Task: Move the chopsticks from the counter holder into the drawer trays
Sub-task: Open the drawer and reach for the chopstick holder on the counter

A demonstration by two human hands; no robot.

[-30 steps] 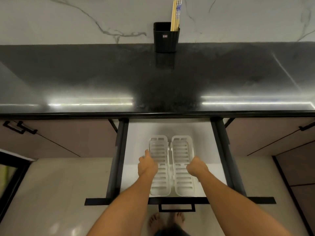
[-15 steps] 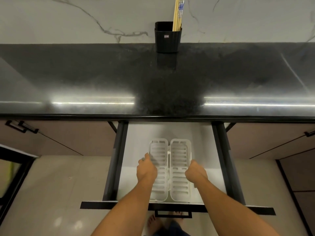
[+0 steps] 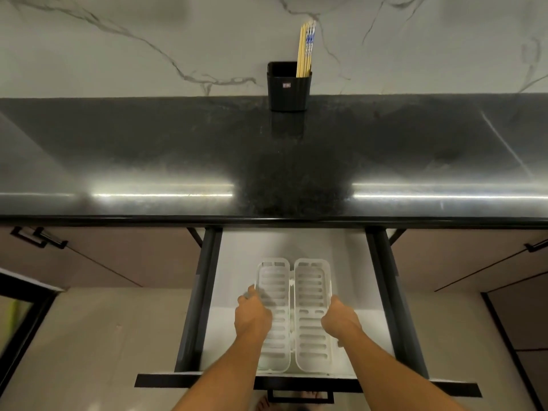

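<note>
Gripping the white trays [image 3: 310, 280] by their outer rims in the open drawer [image 3: 246, 256], lower centre: left hand [image 3: 252, 318] and right hand [image 3: 341, 321], fingers curled. Chopsticks [image 3: 307, 48] upright in the holder [image 3: 289, 90], upper centre, well apart from the fingers.

A black, polished worktop [image 3: 148, 149] is seen spanning the middle of the frame. One black holder [image 3: 288, 93] is stood on it at its back edge, against the marbled wall [image 3: 118, 40], slightly right of centre in the upper part of the frame. Below the worktop's front edge, in the lower centre, a drawer [image 3: 246, 253] with a white floor and dark sides is pulled out, and two white slotted trays [image 3: 311, 280] are laid side by side directly on that floor, lengthwise from front to back, with their long inner edges touching or nearly so.
</note>
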